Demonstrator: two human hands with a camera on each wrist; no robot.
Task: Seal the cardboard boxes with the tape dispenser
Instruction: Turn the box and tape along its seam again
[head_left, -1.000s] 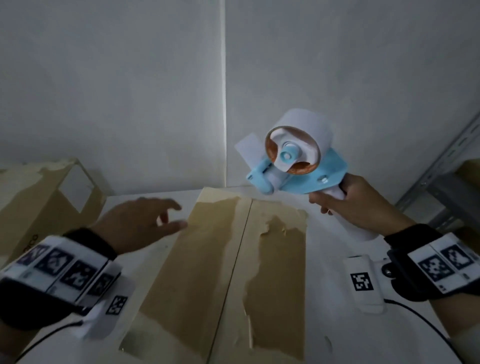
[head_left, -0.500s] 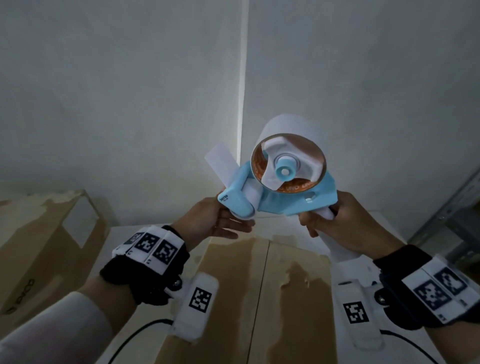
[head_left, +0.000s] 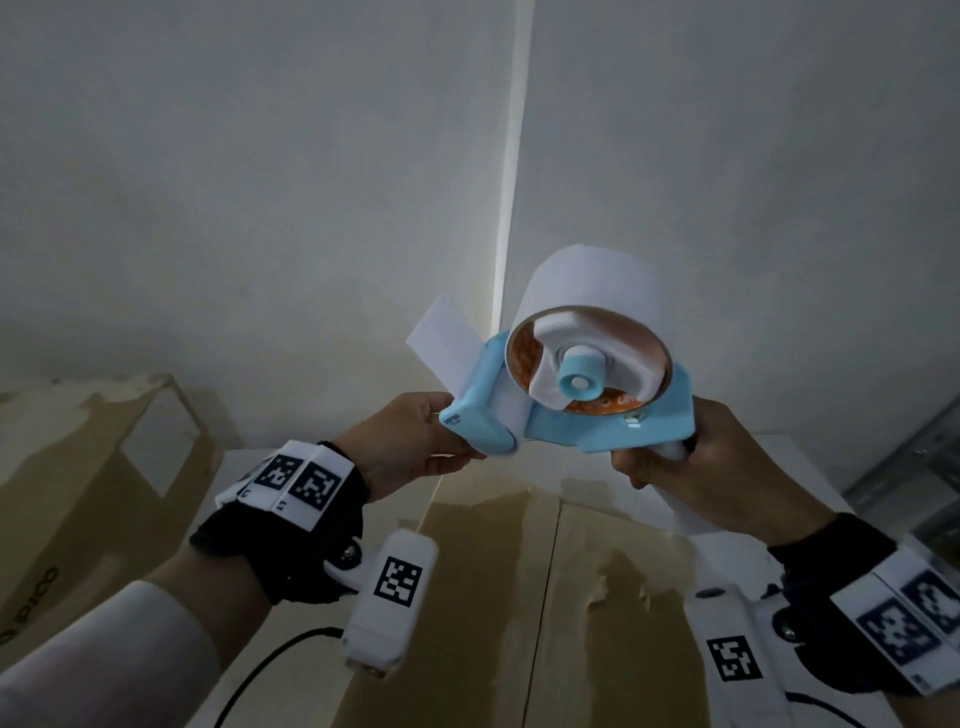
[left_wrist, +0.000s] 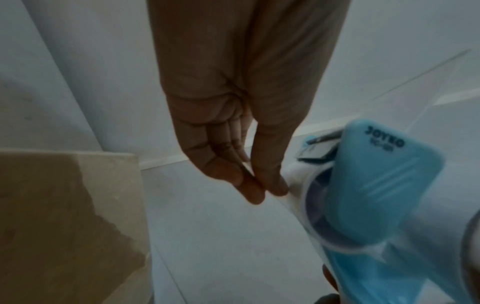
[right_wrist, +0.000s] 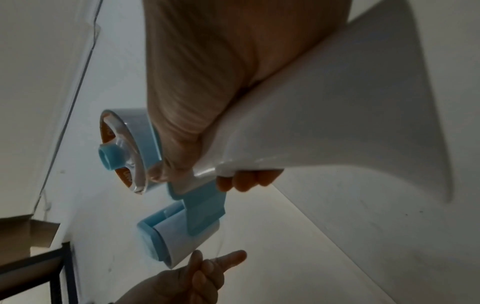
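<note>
A blue tape dispenser (head_left: 608, 415) with a white roll is held up above the cardboard box (head_left: 519, 597), whose two top flaps meet at a centre seam. My right hand (head_left: 675, 467) grips its white handle (right_wrist: 324, 123). My left hand (head_left: 436, 441) is at the front roller, and in the left wrist view its thumb and forefinger (left_wrist: 265, 191) pinch the thin clear tape end beside the roller of the dispenser (left_wrist: 376, 185). The right wrist view shows the dispenser (right_wrist: 192, 222) from below, with the left hand (right_wrist: 207, 265) just under the roller.
A second cardboard box (head_left: 78, 493) stands at the left against the white wall. A grey metal shelf frame (head_left: 914, 467) is at the right edge. The boxes rest on a white table (head_left: 779, 452). Cables run from both wrist cameras.
My left hand lifted off the box and came up to the dispenser's front roller, where it now pinches the tape. The dispenser rose and came nearer to the head camera.
</note>
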